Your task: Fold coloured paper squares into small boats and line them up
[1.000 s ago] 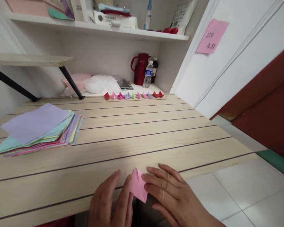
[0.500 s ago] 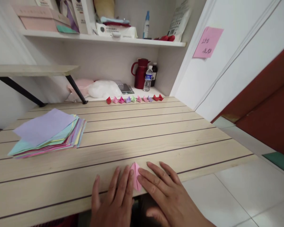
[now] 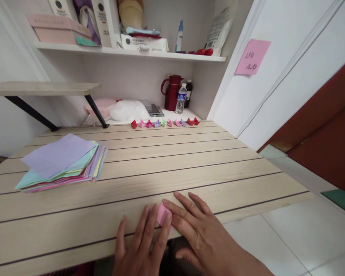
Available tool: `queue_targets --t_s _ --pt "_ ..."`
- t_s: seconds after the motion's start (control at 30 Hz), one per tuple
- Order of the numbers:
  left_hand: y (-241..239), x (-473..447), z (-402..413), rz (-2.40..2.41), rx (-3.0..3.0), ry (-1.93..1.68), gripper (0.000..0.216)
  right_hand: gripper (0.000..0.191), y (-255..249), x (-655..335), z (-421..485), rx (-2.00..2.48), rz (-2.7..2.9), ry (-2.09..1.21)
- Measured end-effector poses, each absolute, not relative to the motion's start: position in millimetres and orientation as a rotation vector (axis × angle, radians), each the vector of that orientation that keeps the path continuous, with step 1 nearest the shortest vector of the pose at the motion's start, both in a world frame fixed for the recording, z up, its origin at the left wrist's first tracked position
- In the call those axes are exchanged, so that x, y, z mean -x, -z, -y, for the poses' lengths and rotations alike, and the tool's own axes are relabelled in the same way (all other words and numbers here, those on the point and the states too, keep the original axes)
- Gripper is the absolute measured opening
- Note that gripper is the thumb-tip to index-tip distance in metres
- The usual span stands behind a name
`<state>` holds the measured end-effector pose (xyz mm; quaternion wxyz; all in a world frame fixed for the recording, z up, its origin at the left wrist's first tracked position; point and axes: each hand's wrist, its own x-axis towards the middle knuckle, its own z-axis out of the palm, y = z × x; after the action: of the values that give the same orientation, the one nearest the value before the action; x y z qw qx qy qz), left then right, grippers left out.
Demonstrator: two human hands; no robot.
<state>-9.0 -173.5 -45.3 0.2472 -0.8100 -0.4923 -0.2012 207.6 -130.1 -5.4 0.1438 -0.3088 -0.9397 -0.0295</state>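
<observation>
A small folded pink paper lies at the near edge of the wooden table. My left hand lies flat on it with fingers stretched out, its fingertips over the paper's left part. My right hand also lies flat, fingers extended, pressing the paper's right side. Most of the paper is hidden under the fingers. Neither hand grips anything.
A stack of coloured paper sheets lies at the left. A row of several small folded paper shapes lines the far edge. Behind stand a red jug, a water bottle and cluttered shelves. A pink note hangs at the right.
Both hands slid over the pink paper and flattened it, so less of it shows. The view has tilted slightly and shifted right.
</observation>
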Motion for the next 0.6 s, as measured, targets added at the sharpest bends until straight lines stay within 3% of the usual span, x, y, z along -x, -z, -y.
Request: queue_targets --t_s 0.2,0.43,0.6 --pt "43.6 19.4 179.8 1.371 2.232 0.472 0.074 0.07 -0.3 -211.8 132.5 0.89 2.679 0.029" --pt "56.6 10.7 185.0 1.413 2.181 0.577 0.068 0.068 18.7 -207.9 146.1 0.82 2.631 0.4" --pt "54.7 8.2 182.7 1.502 2.123 0.778 0.072 0.056 27.1 -211.6 149.3 0.885 2.661 0.249"
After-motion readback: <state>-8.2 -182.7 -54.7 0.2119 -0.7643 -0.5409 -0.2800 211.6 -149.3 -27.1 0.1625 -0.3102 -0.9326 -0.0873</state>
